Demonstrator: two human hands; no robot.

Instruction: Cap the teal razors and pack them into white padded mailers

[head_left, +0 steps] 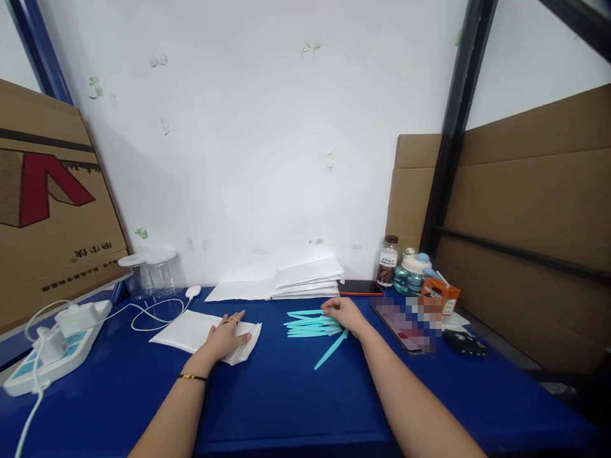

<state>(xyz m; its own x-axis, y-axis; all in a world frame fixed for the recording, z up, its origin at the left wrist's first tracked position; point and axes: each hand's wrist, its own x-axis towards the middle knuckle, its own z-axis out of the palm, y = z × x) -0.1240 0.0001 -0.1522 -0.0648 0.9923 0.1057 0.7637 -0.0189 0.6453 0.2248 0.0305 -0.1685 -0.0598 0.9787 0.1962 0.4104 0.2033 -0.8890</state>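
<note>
My left hand [227, 337] lies with its fingers spread on a flat white envelope [184, 331], pressing it to the table near its right end. The envelope looks like a padded mailer. To the right, a loose pile of slim turquoise plastic sticks [310, 326] lies with the sticks pointing mostly sideways. One stick [330, 351] lies apart at a slant, nearer to me. At the pile's right end, my right hand [344, 314] has its thumb and fingertips pinched on a stick. The fingers hide the sticks' right ends.
White envelopes [308, 280] are stacked against the wall, beside a dark phone [360, 288]. Another phone [398, 324], a bottle [387, 262], a blue jar [410, 275] and an orange box [442, 294] stand right. A power strip [71, 356], cable and clear jars [162, 273] are left.
</note>
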